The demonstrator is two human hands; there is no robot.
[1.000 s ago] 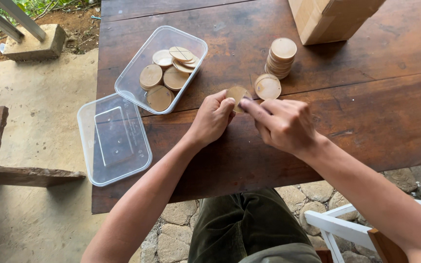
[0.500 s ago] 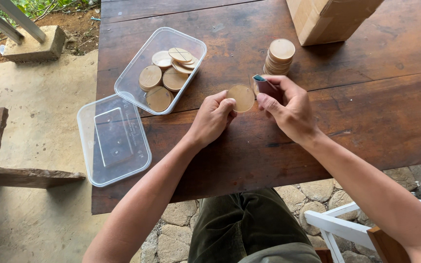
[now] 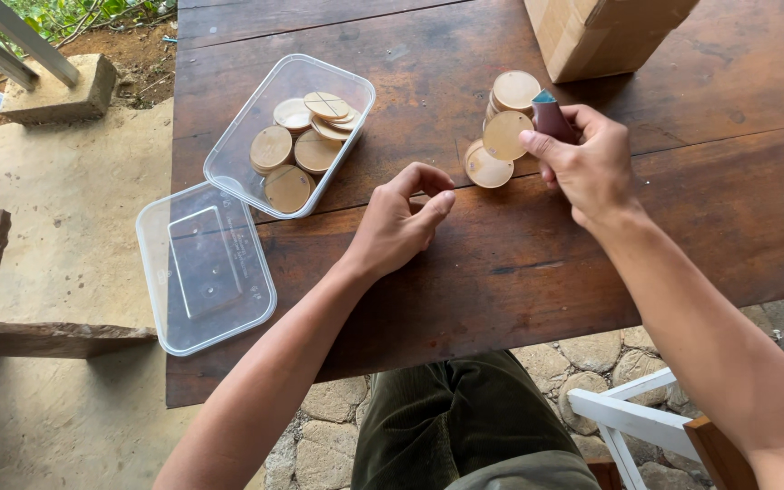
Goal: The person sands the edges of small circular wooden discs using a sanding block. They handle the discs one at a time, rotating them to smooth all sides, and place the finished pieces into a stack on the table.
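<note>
Holding a round wooden disc (image 3: 505, 134) pinched at the fingertips, the right hand (image 3: 583, 163) also has a small dark reddish block (image 3: 553, 118) tucked against the fingers. Left hand (image 3: 398, 222) is empty, loosely curled, resting on the wooden surface (image 3: 519, 263) well apart from the disc. Another disc (image 3: 487, 168) lies flat just below the held one, with a short stack (image 3: 514, 93) right behind. More discs sit in the clear plastic tub (image 3: 290, 134), its lid (image 3: 203, 268) beside it.
</note>
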